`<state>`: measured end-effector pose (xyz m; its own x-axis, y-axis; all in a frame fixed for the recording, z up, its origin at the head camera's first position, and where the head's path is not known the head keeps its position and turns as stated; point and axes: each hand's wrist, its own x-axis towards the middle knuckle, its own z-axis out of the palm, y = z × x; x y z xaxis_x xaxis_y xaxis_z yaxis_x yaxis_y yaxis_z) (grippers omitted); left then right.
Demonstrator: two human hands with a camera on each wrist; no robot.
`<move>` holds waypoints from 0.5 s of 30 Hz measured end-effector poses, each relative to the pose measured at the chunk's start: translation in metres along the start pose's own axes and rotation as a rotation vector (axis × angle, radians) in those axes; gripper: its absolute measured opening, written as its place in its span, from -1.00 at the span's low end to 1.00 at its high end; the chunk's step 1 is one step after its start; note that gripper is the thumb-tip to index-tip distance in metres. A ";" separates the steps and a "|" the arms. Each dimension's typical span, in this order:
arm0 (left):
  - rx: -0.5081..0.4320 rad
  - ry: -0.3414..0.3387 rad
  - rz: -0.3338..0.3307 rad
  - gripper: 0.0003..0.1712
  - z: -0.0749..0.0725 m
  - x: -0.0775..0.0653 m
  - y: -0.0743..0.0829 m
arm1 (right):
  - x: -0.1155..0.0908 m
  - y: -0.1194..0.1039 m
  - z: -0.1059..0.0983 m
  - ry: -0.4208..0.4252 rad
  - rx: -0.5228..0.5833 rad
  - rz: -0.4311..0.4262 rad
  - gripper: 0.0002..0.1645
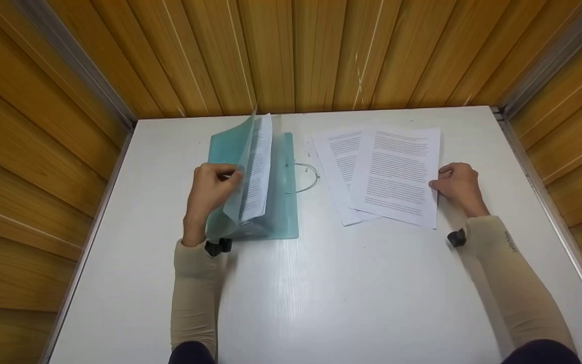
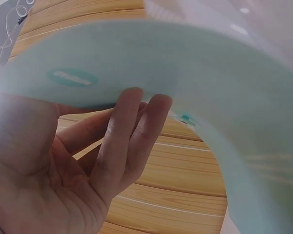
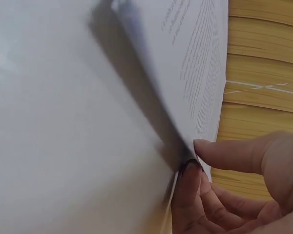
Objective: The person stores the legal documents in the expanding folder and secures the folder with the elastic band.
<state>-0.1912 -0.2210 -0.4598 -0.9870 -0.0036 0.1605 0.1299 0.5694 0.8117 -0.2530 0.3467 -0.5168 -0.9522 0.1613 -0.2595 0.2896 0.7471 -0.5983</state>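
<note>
A teal plastic folder (image 1: 286,222) lies open on the table. My left hand (image 1: 214,187) pinches a raised translucent leaf (image 2: 122,58) of it between thumb and fingers; the leaf bows, and an oval label (image 2: 72,77) shows on it. Printed paper (image 1: 258,172) stands tilted inside, against this leaf. To the right are printed sheets (image 1: 336,156) of paper, overlapping. The topmost sheet (image 1: 397,177) has its right edge pinched between thumb and fingers of my right hand (image 1: 458,186). In the right wrist view that sheet's edge (image 3: 200,87) is lifted off the table.
A thin pale loop (image 1: 316,177) sticks out from the folder's right side toward the sheets. Behind the white table (image 1: 321,293) stands a wood-patterned wall (image 1: 316,55), with similar panels at left and right. Small black cameras (image 1: 456,237) sit at both wrists.
</note>
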 end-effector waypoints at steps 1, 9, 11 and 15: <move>0.000 0.001 -0.001 -0.69 0.000 0.000 0.000 | -0.001 0.000 0.000 0.001 0.005 0.001 -0.35; 0.004 -0.011 -0.022 -0.68 -0.002 0.000 0.000 | -0.004 -0.006 -0.001 0.028 0.071 0.012 -0.38; 0.007 -0.012 -0.023 -0.68 -0.002 0.000 0.000 | -0.004 -0.006 -0.001 0.032 0.075 0.010 -0.38; 0.009 -0.015 -0.024 -0.67 -0.001 0.000 0.000 | -0.004 -0.003 0.001 0.047 0.063 0.001 -0.42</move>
<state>-0.1916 -0.2220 -0.4596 -0.9911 -0.0055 0.1327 0.1052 0.5767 0.8101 -0.2504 0.3432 -0.5141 -0.9551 0.1933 -0.2247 0.2945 0.7052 -0.6449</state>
